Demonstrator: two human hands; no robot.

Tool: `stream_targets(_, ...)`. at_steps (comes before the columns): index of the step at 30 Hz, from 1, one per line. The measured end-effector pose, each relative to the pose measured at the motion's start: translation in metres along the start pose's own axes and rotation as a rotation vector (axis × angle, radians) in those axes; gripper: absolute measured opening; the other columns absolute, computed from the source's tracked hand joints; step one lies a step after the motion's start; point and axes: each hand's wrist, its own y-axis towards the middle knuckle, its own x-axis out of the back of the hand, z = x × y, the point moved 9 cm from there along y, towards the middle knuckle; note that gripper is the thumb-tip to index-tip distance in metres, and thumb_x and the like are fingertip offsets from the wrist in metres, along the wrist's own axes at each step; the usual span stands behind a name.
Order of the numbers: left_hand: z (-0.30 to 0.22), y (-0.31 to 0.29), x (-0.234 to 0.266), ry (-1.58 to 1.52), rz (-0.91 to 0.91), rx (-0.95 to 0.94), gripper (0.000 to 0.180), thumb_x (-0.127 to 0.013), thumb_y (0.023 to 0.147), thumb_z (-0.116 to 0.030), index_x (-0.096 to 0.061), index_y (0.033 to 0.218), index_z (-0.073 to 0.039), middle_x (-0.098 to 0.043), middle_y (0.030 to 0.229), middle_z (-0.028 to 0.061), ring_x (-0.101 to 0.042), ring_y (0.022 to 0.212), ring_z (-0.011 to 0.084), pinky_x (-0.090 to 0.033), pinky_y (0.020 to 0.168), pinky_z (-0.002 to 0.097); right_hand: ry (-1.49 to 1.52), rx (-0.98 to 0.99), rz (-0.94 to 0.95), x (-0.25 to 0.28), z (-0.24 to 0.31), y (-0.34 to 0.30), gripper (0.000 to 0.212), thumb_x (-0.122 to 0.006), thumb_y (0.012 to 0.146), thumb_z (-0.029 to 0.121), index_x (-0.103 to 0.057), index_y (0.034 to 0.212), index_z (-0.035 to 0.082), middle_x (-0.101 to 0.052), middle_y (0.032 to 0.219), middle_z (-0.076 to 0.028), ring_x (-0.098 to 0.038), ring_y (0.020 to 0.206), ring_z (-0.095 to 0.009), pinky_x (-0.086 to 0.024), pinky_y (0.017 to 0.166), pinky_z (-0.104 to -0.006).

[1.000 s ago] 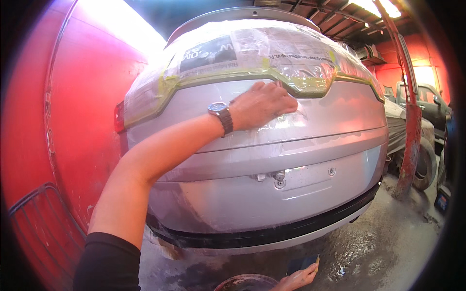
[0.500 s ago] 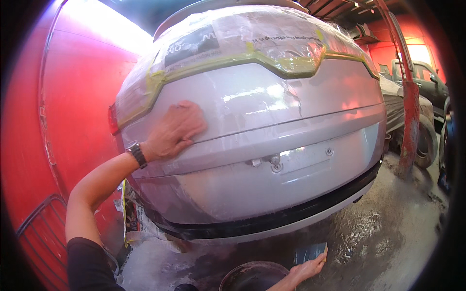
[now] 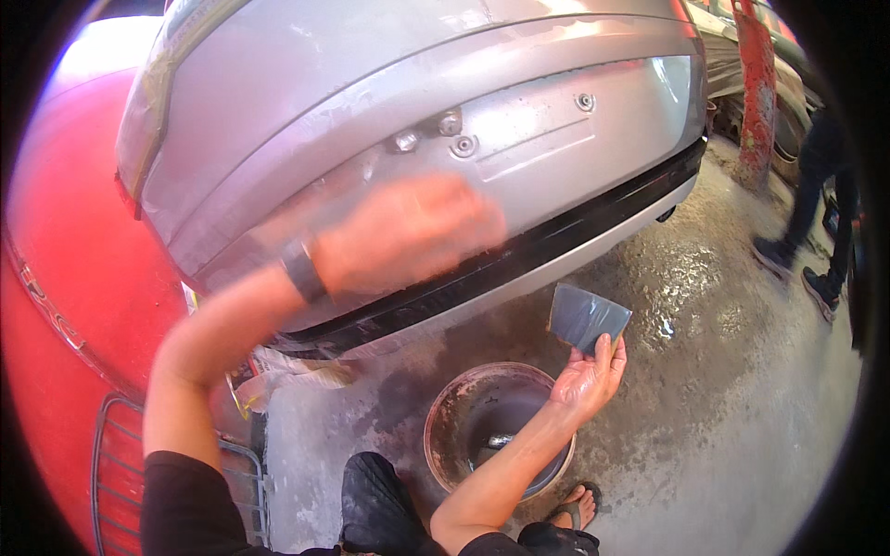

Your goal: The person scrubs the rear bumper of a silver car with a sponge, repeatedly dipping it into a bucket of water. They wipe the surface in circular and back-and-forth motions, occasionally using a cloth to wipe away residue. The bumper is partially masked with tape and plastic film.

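Observation:
My left hand (image 3: 413, 227), smeared by motion, is over the lower part of the silver tailgate (image 3: 371, 88), close to the black bumper strip (image 3: 630, 181). Its fingers are too blurred to read, and whether it touches the panel cannot be made out. A dark watch (image 3: 303, 271) is on that wrist. Between the thumb and fingers of my right hand (image 3: 591, 378) is a wet grey sheet of sandpaper (image 3: 590, 317), held above the floor. My right forearm passes over a round bucket (image 3: 443, 422) with some water inside.
A red panel (image 3: 65, 213) stands along the left, with a metal rack (image 3: 116, 454) near it. At the right are a red post (image 3: 756, 102) and another person's legs (image 3: 820, 185). The concrete floor (image 3: 686, 408) is wet in patches. Masking tape (image 3: 158, 102) edges the tailgate.
The view has tilted down, bringing the bucket and my legs into sight. My left hand has come off the upper left panel, moving down and right. My right hand has raised the sandpaper.

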Motion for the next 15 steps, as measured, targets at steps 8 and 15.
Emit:
stream_targets(8,-0.145,-0.11,-0.302,-0.845,0.456,0.192,0.025,-0.068,0.098,-0.028,-0.069,0.117,-0.012,-0.064,0.096,0.0116,-0.067,0.088,0.0379,-0.056,0.076,0.05,0.089,-0.031,-0.098,0.012,0.023,0.005,0.044,-0.067,0.096,0.006,-0.05,0.136,0.004,-0.063,0.127,-0.011,-0.065,0.112,-0.026,-0.056,0.093,-0.0468)
stream_targets(15,-0.248,-0.138,-0.504,-0.881,0.97,0.204,0.034,-0.062,0.099,-0.036,-0.068,0.118,-0.008,-0.069,0.113,0.0247,-0.069,0.104,0.044,-0.054,0.089,0.0554,0.118,-0.177,0.142,0.004,0.043,0.001,0.05,-0.064,0.093,0.004,-0.049,0.14,0.001,-0.061,0.134,-0.014,-0.067,0.115,-0.027,-0.063,0.093,-0.0479)
